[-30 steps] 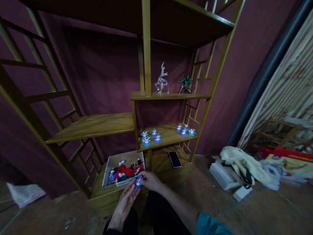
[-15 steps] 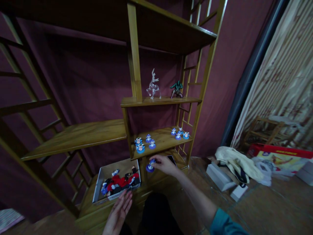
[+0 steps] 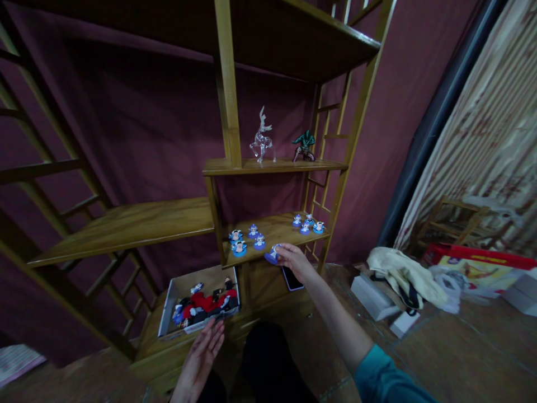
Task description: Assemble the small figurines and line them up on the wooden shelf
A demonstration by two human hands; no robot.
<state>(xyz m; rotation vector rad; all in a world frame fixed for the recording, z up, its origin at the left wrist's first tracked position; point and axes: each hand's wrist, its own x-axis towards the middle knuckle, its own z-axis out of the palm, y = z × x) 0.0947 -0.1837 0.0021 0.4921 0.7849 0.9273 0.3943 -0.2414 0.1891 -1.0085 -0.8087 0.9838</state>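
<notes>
My right hand [image 3: 292, 261] pinches a small purple-based figurine [image 3: 273, 255], held just in front of the lower shelf's [image 3: 277, 238] edge. Several similar figurines on blue and purple bases stand on that shelf: one cluster [image 3: 246, 240] at its left end, another cluster [image 3: 307, 224] at its right end. Palm up and fingers spread, my left hand [image 3: 205, 348] holds nothing. It is close to the front of an open white box [image 3: 164, 313], in which red, black and blue-white figures [image 3: 205, 302] lie jumbled.
A clear deer figurine [image 3: 262, 140] and a green crouching figure [image 3: 304, 146] stand on the shelf above. A phone [image 3: 292, 278] lies below the lower shelf. White boxes [image 3: 373, 296], a pale cloth [image 3: 403, 274] and a red-yellow package [image 3: 478, 266] lie on the floor at right.
My right hand has moved up and to the right with the figurine, from beside the box to the lower shelf's front edge. The left hand stays almost in place, open.
</notes>
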